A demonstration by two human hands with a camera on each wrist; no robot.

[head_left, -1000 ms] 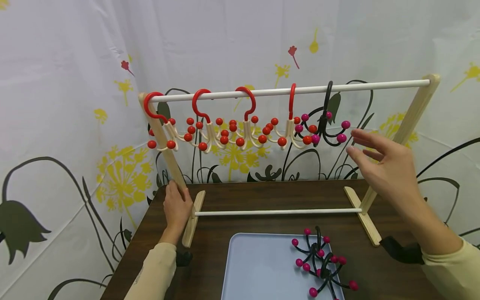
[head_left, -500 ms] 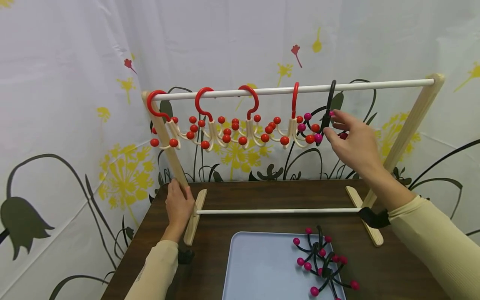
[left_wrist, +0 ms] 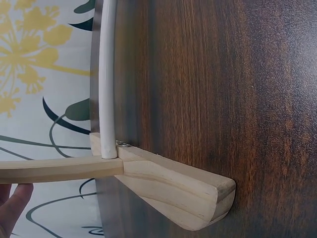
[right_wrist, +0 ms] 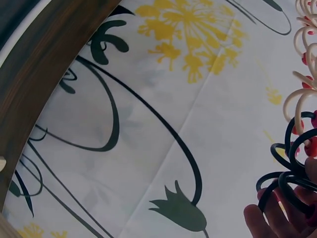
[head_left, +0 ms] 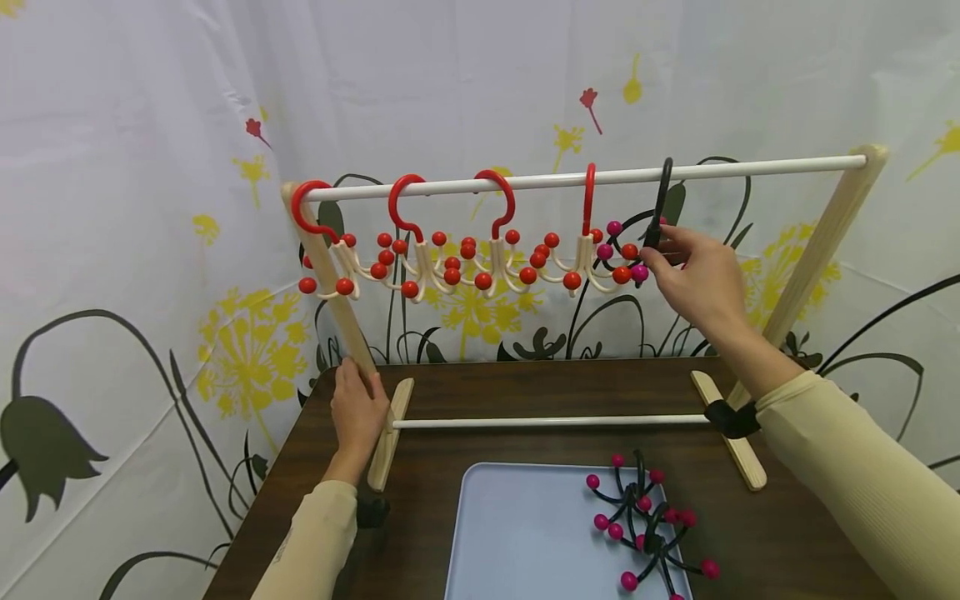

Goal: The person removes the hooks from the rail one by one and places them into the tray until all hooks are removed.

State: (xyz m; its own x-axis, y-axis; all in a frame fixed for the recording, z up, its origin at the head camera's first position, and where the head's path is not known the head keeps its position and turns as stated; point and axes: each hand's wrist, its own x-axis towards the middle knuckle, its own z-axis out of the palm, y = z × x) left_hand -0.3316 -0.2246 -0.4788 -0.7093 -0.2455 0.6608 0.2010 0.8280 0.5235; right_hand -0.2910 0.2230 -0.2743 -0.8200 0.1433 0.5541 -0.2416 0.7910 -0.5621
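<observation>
In the head view, my right hand (head_left: 701,275) pinches the body of a black multi-arm hanger (head_left: 663,196) with pink ball tips. Its hook sits over the white top rail (head_left: 765,171) of a wooden rack. Curved black arms (right_wrist: 292,196) show by my fingers in the right wrist view; part of the hanger is hidden behind them. My left hand (head_left: 358,412) grips the rack's left upright (head_left: 341,312) low down, thumb (left_wrist: 17,203) against the wood. Left of the black hanger hang several cream hangers (head_left: 498,258) with red hooks and red balls.
A light blue tray (head_left: 517,533) lies on the dark wooden table (head_left: 435,533) in front of the rack. Two more black hangers (head_left: 652,546) overlap at its right side, arms over the rim. A white lower bar (head_left: 555,422) joins the rack's feet. Behind hangs a flowered curtain (head_left: 450,83).
My right hand has moved left from beside the black hanger and taken hold of its body. The hanger's hook remains on the rail. My left hand stays on the upright.
</observation>
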